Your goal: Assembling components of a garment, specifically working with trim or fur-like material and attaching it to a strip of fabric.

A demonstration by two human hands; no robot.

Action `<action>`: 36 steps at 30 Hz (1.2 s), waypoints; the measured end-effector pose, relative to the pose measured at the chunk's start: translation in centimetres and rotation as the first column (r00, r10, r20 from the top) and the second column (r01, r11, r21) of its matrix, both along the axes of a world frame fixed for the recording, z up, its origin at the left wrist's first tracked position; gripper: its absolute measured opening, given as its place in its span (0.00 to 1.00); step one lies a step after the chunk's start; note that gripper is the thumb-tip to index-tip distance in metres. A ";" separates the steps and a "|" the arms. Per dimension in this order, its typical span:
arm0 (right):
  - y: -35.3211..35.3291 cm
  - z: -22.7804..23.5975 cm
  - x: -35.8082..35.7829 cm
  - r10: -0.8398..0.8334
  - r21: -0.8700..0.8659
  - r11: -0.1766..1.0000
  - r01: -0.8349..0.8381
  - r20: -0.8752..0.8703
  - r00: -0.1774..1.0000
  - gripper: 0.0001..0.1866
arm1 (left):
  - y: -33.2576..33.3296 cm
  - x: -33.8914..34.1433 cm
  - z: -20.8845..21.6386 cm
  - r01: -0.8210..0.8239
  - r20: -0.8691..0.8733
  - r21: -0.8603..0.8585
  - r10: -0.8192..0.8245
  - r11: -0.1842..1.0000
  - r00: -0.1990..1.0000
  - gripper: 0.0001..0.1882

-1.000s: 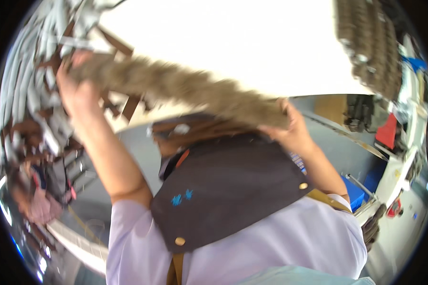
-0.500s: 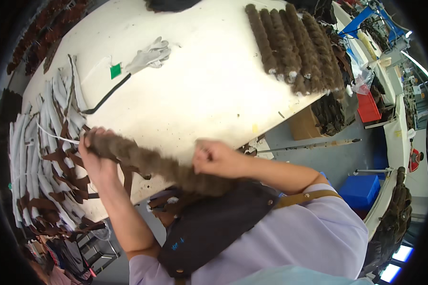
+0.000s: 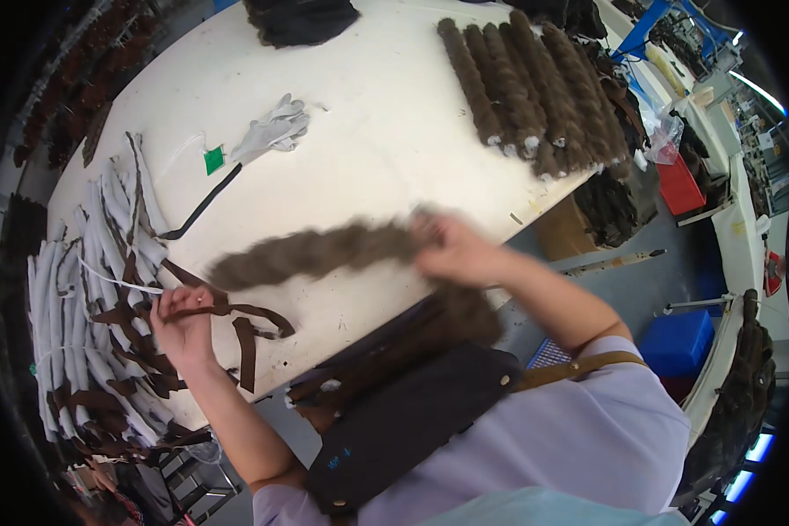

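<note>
A fluffy brown fur strip (image 3: 324, 252) stretches over the white table, blurred by motion. My right hand (image 3: 454, 250) is closed round its right end. More brown fur (image 3: 472, 320) hangs below that hand against my dark apron; whether it is the same strip I cannot tell. At the table's left, my left hand (image 3: 182, 326) has its fingers curled round a thin brown strap (image 3: 259, 311), which loops out to the right of the hand. Beside it lies a bundle of pale grey-white strips (image 3: 72, 307) with brown tails.
Several brown fur strips (image 3: 535, 96) lie side by side at the far right of the table (image 3: 368, 131). A grey glove (image 3: 276, 127), a green tag (image 3: 214, 159) and a black strip (image 3: 203, 203) lie farther back. Dark fabric (image 3: 300, 19) sits at the far edge.
The fur strip has left my left hand and swung out over the table, its right end now in my right hand. My left hand has moved down slightly, onto the brown strap.
</note>
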State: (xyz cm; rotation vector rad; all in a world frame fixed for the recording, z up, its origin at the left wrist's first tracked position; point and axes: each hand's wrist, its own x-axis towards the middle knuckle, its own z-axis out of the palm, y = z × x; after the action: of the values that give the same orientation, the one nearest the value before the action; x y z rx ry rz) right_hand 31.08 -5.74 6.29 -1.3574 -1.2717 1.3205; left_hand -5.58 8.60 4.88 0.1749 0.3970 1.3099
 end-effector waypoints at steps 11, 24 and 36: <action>3.6 3.7 32.1 -0.455 0.462 0.746 0.480 0.880 -0.140 0.29 | -5.7 0.7 1.3 0.036 0.074 0.062 -0.041 0.997 0.996 0.16; -7.5 -6.7 17.1 -0.586 0.557 0.743 0.371 0.809 -0.042 0.13 | -8.8 -0.3 1.1 0.123 -0.163 0.201 -0.091 0.972 0.982 0.14; 1.4 -8.4 4.9 -0.389 0.392 0.920 -0.002 0.912 0.128 0.17 | -12.3 7.1 0.2 0.625 -0.752 0.166 -0.312 0.763 0.580 0.16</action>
State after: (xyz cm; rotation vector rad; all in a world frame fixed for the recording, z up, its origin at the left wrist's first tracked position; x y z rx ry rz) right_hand 35.94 -4.35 -2.12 -2.1556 -1.8919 -0.2737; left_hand 1.55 -3.70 5.03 1.1075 0.6410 0.7036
